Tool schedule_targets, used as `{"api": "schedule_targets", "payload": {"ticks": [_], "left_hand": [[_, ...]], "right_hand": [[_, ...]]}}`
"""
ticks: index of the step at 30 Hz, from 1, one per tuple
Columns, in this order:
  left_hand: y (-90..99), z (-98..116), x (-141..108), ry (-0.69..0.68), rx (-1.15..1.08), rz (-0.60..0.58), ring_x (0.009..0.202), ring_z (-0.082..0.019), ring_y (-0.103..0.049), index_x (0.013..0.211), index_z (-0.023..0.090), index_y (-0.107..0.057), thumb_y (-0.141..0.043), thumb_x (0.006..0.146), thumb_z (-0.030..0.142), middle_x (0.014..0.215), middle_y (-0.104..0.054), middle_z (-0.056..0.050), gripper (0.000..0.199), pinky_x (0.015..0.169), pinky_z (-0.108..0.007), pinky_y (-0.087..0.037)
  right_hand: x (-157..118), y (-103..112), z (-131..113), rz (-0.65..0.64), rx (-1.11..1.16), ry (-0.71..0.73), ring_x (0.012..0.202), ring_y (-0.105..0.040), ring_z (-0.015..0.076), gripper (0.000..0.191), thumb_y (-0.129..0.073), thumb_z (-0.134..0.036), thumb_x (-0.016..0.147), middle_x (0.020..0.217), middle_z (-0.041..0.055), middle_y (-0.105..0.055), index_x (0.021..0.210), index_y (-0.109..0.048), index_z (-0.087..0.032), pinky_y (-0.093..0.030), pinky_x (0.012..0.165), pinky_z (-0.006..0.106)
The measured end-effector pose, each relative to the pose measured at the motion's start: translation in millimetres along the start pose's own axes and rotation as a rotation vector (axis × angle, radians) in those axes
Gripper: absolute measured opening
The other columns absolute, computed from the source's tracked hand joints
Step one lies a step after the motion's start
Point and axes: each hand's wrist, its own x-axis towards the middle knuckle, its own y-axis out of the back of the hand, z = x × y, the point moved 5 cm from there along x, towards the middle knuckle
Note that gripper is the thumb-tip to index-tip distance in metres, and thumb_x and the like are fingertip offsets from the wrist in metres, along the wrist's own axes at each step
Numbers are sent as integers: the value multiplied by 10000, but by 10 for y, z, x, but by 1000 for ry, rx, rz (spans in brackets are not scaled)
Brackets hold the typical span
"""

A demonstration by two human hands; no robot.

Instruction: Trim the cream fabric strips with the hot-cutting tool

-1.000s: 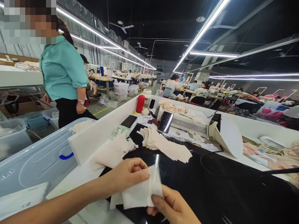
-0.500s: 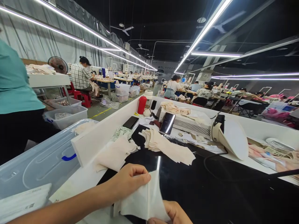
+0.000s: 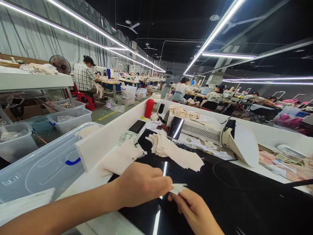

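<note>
Over the glossy black tabletop (image 3: 234, 199), both of my hands meet at a small piece of cream fabric (image 3: 178, 188). My left hand (image 3: 144, 184) is closed, its fingertips pinching the fabric's left side. From the right, my right hand (image 3: 193, 207) grips the same piece between thumb and fingers. Only a narrow, folded-looking part of the fabric shows; my fingers hide the rest. Beyond the hands lies a fanned stack of cream fabric pieces (image 3: 174, 151). Another pile of cream fabric (image 3: 121, 158) rests behind my left hand.
A smartphone (image 3: 175, 127) leans against a vented white box (image 3: 200, 132). Near it are a dark phone (image 3: 137, 126), a red bottle (image 3: 149, 108) and a white lamp-like cone (image 3: 244, 143) with a black cable. A lidded plastic bin (image 3: 56, 160) stands left of the white partition (image 3: 91, 151).
The fabric, spread out between my hands before, now shows only as a small folded-looking part. My hands have risen and come together. The person in teal at the left is out of view.
</note>
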Motion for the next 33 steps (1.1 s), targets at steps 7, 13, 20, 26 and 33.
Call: {"api": "schedule_targets", "payload": {"ticks": [7,13,20,26,33], "left_hand": [[-655,246,-301,-244,248,-96,748,-176,-589,932,175,-640,-619,997,594,814,-637,12,424,630,-333,-447],[-979,198,-442,-137,159,-284,921,-197,-655,1040,195,-636,-629,971,646,1002,-719,-34,456,789,-323,-504],[-909,169,-467,-105,80,-320,1068,-215,-658,1157,199,-634,-652,979,594,1157,-731,-56,433,931,-327,-525],[-882,172,-454,-85,45,-338,1128,-218,-660,1180,204,-640,-667,994,534,1205,-731,-64,380,1007,-332,-517],[-788,179,-441,-92,18,-271,1152,-214,-665,1213,197,-650,-649,1024,460,1267,-733,-41,324,1055,-326,-505]], "right_hand": [[158,171,211,131,-523,148,1075,-748,234,425,-388,-184,1020,1219,72,-765,1293,-705,-261,-633,894,360],[228,233,413,218,-1053,271,969,-749,271,520,-473,42,898,1173,80,-775,1289,-696,-219,-633,783,401],[112,376,373,433,-1150,347,1110,-715,286,588,-443,124,811,1218,96,-762,1240,-703,-183,-608,911,429],[-29,102,232,347,-1018,529,974,-745,211,589,-418,94,809,1086,50,-781,1221,-698,-222,-604,835,343],[-510,441,-167,529,-1054,605,1152,-673,230,500,-456,-7,926,1256,54,-742,1309,-683,-235,-502,1010,376]]}}
